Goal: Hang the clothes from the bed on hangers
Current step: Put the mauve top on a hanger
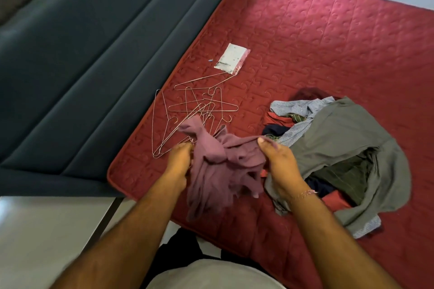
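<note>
Head view: both my hands are over the near corner of the bed [317,42], red quilted mattress. Left hand [179,159] has its grip curled round one bunched end of a mauve garment [216,164]; fingers are buried in the cloth, knuckles up. Right hand [279,162] pinches the other end, thumb on top of the fabric, fingers wrapped under. The garment is stretched loosely between the two grips, the rest hanging crumpled below them, above the mattress edge. It's a bit motion-blurred, can't tell what type of garment.

Wire hangers [195,110]: tangled pile lying flat on the mattress, just beyond my left hand, near the bed's left edge. The top of the mauve garment overlaps the nearest ones in view; can't tell if it touches them.

Clothes pile [340,148]: on the mattress to the right of my right hand, touching or just under the wrist. Grey garment on top, blue-white patterned shirt, red, navy and dark green pieces underneath.

A white flat packet [231,58] lies on the mattress beyond the hangers, one hanger's tip reaching it. A small blue item sits just left of it, too small to identify.

Dark blue sofa [94,65] runs along the bed's left side. There's a thin bracelet [305,193] on my right wrist.
</note>
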`<state>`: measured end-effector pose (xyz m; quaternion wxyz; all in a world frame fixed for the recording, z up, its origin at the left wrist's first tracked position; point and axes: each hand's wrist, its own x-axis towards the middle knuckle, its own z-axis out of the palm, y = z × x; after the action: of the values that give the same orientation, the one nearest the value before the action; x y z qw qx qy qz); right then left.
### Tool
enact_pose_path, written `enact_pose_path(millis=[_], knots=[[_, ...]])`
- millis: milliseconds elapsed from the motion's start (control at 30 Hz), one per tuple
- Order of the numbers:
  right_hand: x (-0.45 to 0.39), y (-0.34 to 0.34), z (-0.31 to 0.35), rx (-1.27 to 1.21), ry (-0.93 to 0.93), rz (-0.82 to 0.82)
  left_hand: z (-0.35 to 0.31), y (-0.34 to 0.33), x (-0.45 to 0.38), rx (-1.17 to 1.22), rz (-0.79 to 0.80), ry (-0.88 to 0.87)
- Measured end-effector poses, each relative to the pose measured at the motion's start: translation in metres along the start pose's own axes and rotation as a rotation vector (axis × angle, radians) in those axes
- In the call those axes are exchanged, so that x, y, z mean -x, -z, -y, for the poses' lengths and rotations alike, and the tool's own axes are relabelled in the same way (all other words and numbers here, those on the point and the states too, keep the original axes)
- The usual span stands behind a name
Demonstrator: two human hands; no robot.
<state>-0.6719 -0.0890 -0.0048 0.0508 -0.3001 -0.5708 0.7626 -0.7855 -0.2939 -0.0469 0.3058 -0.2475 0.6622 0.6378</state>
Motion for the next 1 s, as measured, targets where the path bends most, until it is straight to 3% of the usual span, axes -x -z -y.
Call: enact_pose_path(millis=[67, 100, 167, 233, 300, 400, 600, 733, 800, 867, 933, 1000], knots=[[0.001, -0.012, 0.01, -0.339, -0.173, -0.082, -0.008, 0.005, -0.001, -0.157, -0.073, -0.161], [0.003, -0.02, 0.017, -0.415, -0.232, -0.117, -0.012, 0.007, -0.001, -0.176, 0.024, -0.234], [0.005, -0.036, 0.025, -0.514, -0.292, -0.111, -0.018, 0.009, 0.007, -0.167, 0.416, -0.308], [0.006, -0.054, 0.028, -0.533, -0.313, -0.081, -0.021, 0.005, 0.016, -0.332, 0.765, -0.37], [0.004, -0.072, 0.033, -0.566, -0.292, -0.051, -0.02, -0.001, 0.015, -0.508, 0.89, -0.477], [-0.006, -0.089, 0.041, -0.453, -0.157, -0.08, -0.032, -0.002, 0.001, -0.5, 0.731, -0.571], [-0.009, -0.112, 0.036, 0.28, 0.148, -0.023, -0.079, 0.02, -0.01, -0.122, 0.548, -0.234], [-0.002, -0.135, 0.006, 0.559, 0.251, -0.006, -0.1, 0.034, -0.016, 0.141, 0.51, -0.088], [-0.009, -0.148, -0.009, 0.561, 0.24, -0.147, -0.101, 0.039, -0.015, 0.157, 0.564, -0.065], [-0.015, -0.156, -0.015, 0.373, 0.168, -0.24, -0.099, 0.044, -0.015, 0.131, 0.649, -0.11], [-0.018, -0.163, -0.015, 0.232, 0.127, -0.291, -0.1, 0.055, -0.019, 0.065, 0.725, -0.22], [-0.018, -0.169, -0.01, 0.115, 0.127, -0.328, -0.103, 0.067, -0.028, -0.152, 0.715, -0.366]])
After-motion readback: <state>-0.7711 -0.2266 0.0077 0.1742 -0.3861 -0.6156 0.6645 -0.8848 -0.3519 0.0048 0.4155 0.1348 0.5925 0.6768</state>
